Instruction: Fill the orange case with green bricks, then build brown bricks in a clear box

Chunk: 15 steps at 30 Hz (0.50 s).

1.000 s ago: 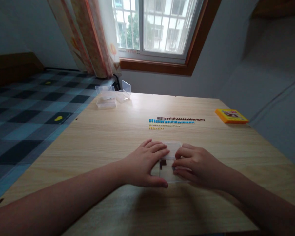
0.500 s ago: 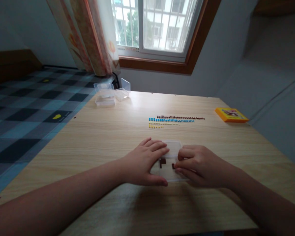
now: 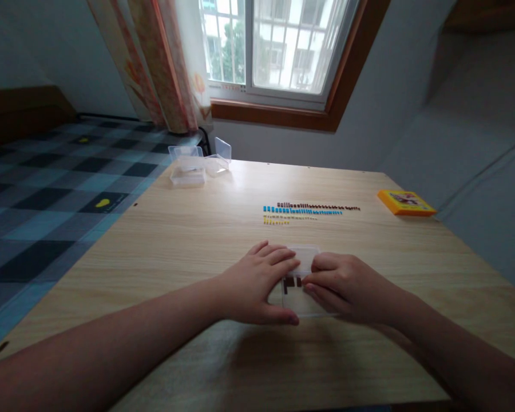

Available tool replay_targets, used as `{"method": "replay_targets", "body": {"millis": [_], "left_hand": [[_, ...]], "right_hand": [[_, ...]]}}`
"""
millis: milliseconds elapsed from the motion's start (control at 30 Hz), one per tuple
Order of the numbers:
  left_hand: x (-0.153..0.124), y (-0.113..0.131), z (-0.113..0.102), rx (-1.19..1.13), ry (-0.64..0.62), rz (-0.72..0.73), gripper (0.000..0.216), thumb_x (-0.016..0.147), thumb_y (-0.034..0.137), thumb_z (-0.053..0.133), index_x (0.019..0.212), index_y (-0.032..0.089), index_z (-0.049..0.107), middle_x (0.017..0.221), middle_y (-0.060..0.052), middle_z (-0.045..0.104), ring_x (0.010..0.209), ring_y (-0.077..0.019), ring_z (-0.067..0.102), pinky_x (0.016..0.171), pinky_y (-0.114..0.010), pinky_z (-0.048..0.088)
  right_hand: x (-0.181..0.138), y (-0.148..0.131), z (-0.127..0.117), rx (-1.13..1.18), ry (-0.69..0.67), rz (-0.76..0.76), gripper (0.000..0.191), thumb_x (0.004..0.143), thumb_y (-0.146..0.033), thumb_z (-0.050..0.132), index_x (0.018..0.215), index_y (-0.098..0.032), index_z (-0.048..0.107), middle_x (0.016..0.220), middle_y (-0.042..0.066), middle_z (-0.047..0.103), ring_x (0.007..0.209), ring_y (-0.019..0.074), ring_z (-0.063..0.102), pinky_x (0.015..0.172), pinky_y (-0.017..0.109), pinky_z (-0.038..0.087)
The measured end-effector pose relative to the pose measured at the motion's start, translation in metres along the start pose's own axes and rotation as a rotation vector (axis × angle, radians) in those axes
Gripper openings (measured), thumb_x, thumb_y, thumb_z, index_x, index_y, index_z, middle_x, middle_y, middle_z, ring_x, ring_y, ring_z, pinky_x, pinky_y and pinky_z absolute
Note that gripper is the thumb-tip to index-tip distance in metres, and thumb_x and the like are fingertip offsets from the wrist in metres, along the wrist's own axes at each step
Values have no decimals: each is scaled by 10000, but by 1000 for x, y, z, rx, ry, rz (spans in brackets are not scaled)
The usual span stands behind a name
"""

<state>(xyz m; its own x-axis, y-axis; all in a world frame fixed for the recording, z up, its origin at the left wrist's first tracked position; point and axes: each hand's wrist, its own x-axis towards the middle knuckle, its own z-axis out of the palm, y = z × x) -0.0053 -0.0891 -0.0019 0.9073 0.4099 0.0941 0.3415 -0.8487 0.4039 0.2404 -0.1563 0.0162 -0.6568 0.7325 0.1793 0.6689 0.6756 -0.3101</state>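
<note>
A small clear plastic board (image 3: 305, 254) lies flat on the wooden table (image 3: 206, 240) in front of me. A few dark brown pieces (image 3: 291, 283) sit on it. My left hand (image 3: 253, 283) rests flat on the board's left side with fingers stretched out. On the board's right side, my right hand (image 3: 347, 286) has its fingers curled and its fingertips pressed down beside the brown pieces. Whether those fingertips hold a piece is hidden. Beyond the board lie rows of tiny beads (image 3: 309, 210), brown, blue and yellow.
Clear plastic boxes (image 3: 189, 169) stand at the table's far left corner. A flat yellow box (image 3: 405, 202) lies near the far right edge. A bed with a checked cover (image 3: 47, 194) runs along the left, a window behind.
My right hand's fingertips have slid left across the board toward the brown pieces, which now form a wider patch. The left hand has stayed put. The view shifted slightly.
</note>
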Motion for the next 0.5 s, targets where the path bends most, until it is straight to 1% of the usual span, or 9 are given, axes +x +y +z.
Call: {"method": "replay_targets", "body": {"millis": [200, 500], "left_hand": [[-1, -1, 2, -13, 12, 3, 890, 808, 760, 625, 1476, 182, 520, 1542, -186, 513, 1440, -386, 447, 1246, -613, 200], [-1, 0, 1, -17, 13, 5, 894, 810, 754, 631, 1475, 167, 524, 1546, -193, 506, 1441, -397, 445, 1246, -619, 203]], "right_hand": [[1, -1, 2, 0, 7, 14, 325, 1041, -268, 484, 849, -172, 727, 770, 28, 586, 669, 133, 506, 643, 280, 359], [1, 0, 7, -21, 21, 36, 334, 1041, -282, 490, 845, -174, 738, 766, 29, 599, 659, 131, 508, 634, 282, 357]]}}
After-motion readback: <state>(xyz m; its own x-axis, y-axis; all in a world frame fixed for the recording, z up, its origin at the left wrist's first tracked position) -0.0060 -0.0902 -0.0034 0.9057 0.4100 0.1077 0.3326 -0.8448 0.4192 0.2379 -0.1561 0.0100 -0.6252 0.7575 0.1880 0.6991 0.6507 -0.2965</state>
